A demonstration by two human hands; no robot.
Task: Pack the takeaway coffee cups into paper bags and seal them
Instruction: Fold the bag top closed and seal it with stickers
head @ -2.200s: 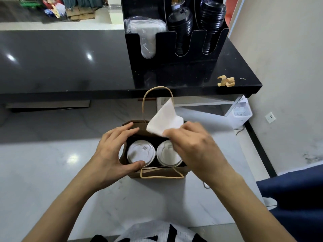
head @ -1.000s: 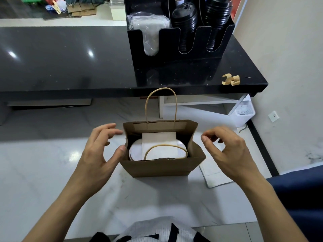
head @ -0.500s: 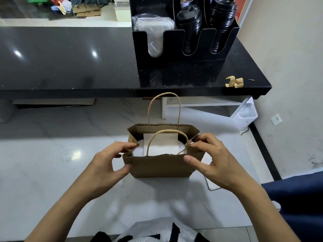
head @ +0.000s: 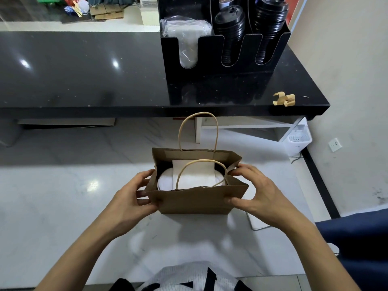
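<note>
A brown paper bag (head: 194,201) stands upright on the white marble table (head: 52,196), and the person has a grip on it from both ends. The left hand (head: 131,198) pinches the bag's left edge, thumb on the near face and fingers curled round the side fold. The right hand (head: 255,192) does the same at the right edge, thumb on the front panel, fingertips (head: 235,170) pressing into the side gusset near the rim.

Between the two grips the bag's mouth is open. Inside sit the white lids of the coffee cups (head: 164,181), with a white napkin (head: 193,173) lying flat on top of them. The near handle (head: 200,162) arches over the napkin; the far handle (head: 198,127) stands upright behind.

Beyond the hands, past the bag, a black counter (head: 94,70) carries a black organiser (head: 220,80) holding stacked black lids (head: 230,28) and a plastic-wrapped white stack (head: 186,32). A small tan curled piece (head: 284,99) lies near the counter's right corner.
</note>
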